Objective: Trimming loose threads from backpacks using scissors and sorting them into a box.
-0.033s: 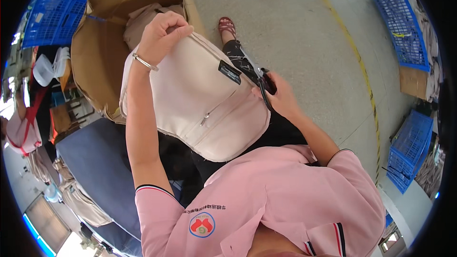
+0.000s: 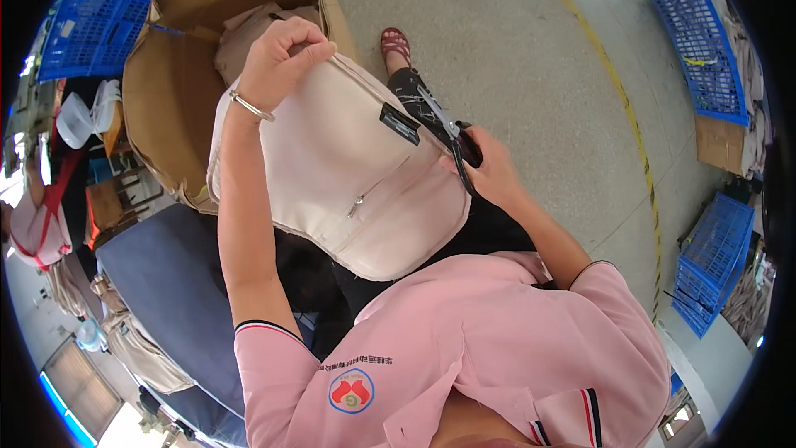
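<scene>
A pale pink sewn fabric panel (image 2: 323,141), perhaps part of a bag, lies across my lap. Its lower part carries a zipper with a metal pull (image 2: 356,206), and a black label (image 2: 400,124) sticks out at its right edge. At the panel's upper edge, my left hand (image 2: 288,62) is closed, pinching the cloth. My right hand (image 2: 491,168) grips black-handled scissors (image 2: 458,156) beside the right edge. Their blades point up and away from me, close to the label, over my dark trouser leg with loose threads on it.
Beyond my left arm stands an open cardboard box (image 2: 174,108) with similar fabric pieces (image 2: 240,41) inside. Blue crates (image 2: 104,17) are stacked at the far left; more blue crates (image 2: 705,46) line the right side. Dark blue cloth (image 2: 166,282) lies at left. Another person (image 2: 41,228) is at the left edge.
</scene>
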Demonstrator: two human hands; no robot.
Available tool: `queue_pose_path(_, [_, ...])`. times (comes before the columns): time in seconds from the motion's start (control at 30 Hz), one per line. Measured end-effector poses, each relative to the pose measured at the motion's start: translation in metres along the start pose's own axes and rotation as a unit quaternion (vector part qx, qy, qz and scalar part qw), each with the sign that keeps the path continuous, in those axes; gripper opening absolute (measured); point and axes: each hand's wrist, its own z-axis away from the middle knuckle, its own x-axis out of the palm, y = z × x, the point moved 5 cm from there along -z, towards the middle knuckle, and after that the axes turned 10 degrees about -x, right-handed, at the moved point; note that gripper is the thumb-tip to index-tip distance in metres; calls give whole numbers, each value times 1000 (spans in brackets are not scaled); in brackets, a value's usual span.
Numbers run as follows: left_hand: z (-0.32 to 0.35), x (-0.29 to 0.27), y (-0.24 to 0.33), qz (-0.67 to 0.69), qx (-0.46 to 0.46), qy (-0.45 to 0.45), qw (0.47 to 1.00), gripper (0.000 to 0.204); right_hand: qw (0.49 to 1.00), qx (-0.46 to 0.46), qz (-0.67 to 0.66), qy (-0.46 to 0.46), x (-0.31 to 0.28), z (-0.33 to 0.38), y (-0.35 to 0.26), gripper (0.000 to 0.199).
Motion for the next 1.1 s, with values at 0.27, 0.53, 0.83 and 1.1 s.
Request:
queue_pose_path(0.27, [4,-6,-14,54,28,-3,998,8,985,-32,111,-131,-7,8,-12,70])
queue_pose_path(0.53, [5,-7,-21,89,20,-10,996,6,977,-58,130,-156,-7,-10,-24,71])
queue_pose_path(0.83, [4,-3,-21,89,27,-7,996,6,971,-84,167,-147,9,-37,-40,69])
queue_pose_path(1.1, [3,-5,-33,96,33,18,995,14,976,-146,128,-100,23,-36,-36,55])
